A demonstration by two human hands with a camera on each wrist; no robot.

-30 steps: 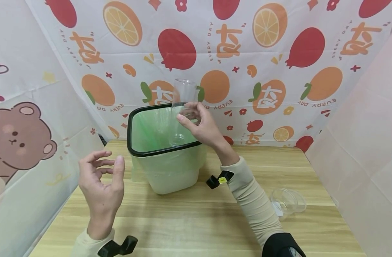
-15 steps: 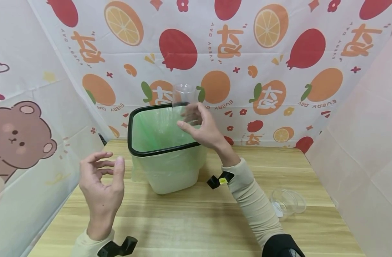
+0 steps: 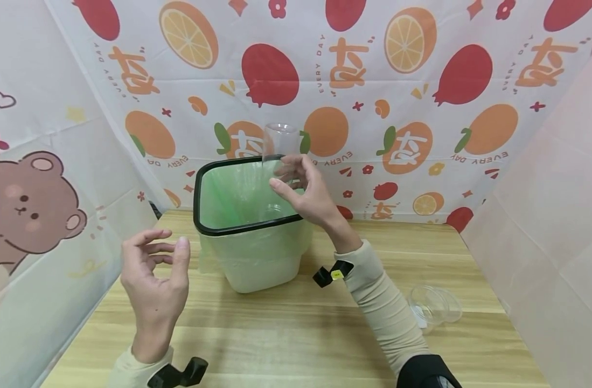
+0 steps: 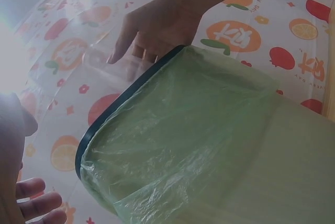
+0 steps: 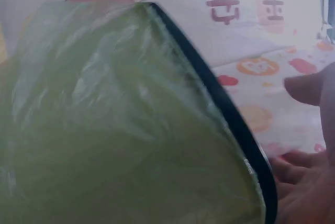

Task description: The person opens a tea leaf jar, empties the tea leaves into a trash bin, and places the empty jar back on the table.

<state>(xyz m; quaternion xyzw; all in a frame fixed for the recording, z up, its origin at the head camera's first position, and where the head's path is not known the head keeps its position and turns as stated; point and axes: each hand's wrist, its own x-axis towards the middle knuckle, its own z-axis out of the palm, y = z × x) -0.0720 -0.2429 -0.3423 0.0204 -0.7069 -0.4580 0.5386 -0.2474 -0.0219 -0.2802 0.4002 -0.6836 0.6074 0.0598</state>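
A tall clear plastic cup stands nearly upright over the bin's opening, its lower part reaching inside the rim. My right hand holds it from the right, thumb in front and fingers curled behind; the left wrist view shows the same hand above the dark rim. The bin is pale, with a black rim and a thin green bag lining it. Left of the bin, my left hand hovers with fingers loosely bent and nothing in them.
Clear plastic cups lie on their sides at the right of the wood-grain table. A fruit-printed cloth hangs close behind the bin. Pale cloth walls rise at both sides.
The cup in my right hand dips a little into the bin and comes back up slightly. Both hands stay almost in place.
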